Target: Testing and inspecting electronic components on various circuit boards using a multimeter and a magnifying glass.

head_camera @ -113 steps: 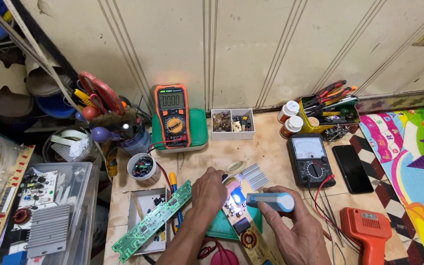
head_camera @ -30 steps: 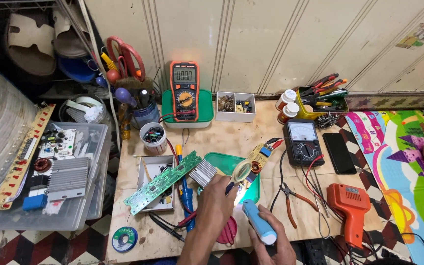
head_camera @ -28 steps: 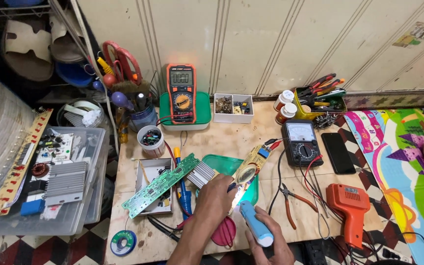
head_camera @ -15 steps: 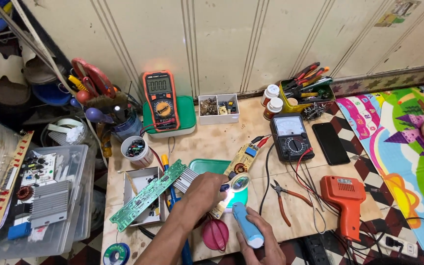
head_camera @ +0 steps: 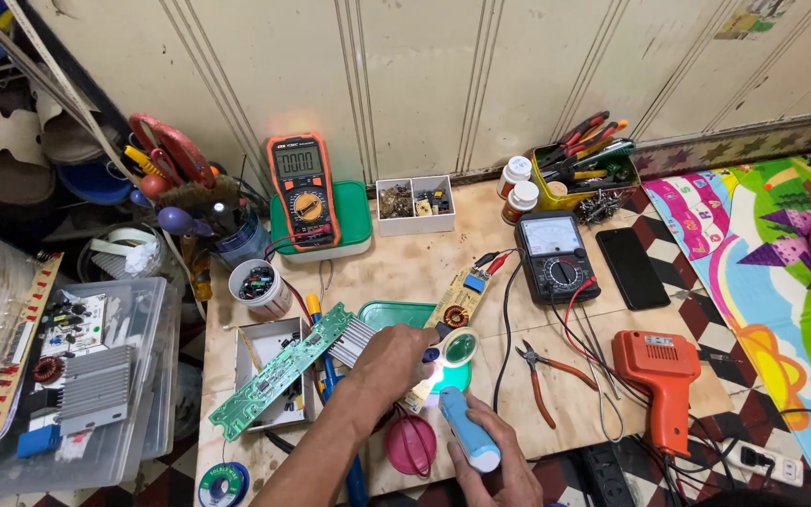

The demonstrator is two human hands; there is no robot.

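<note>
Down near the front edge of the workbench (head_camera: 405, 272), the left hand (head_camera: 389, 364) is closed on the near end of a long, narrow yellow circuit board (head_camera: 454, 305), which runs away from the hand toward the analog multimeter (head_camera: 558, 254). A small round magnifier (head_camera: 460, 347) sits just beside the fingertips, over the board — whether the same hand holds it or it merely rests there cannot be told. The right hand (head_camera: 490, 468) is wrapped around a blue-and-white flashlight (head_camera: 467, 427), its lit end pointed up at the board and close beneath it, so a bright glow shows where the two meet. Under the board lies a teal tray (head_camera: 389, 313).

Left of the left forearm, a long green circuit board (head_camera: 282, 370) lies slantwise across an open white box (head_camera: 265, 376), with a finned aluminium heatsink (head_camera: 354, 336) just beside its upper end. A pink round lid (head_camera: 410, 444) lies near the flashlight. Right of the hands are small pliers (head_camera: 542, 371) and an orange electric drill (head_camera: 654, 366), with a black phone (head_camera: 632, 268) further back. An orange digital multimeter (head_camera: 304, 183) leans upright on a green-lidded container (head_camera: 349, 225) at the wall — next to a white compartment box (head_camera: 415, 205) of small parts.
</note>
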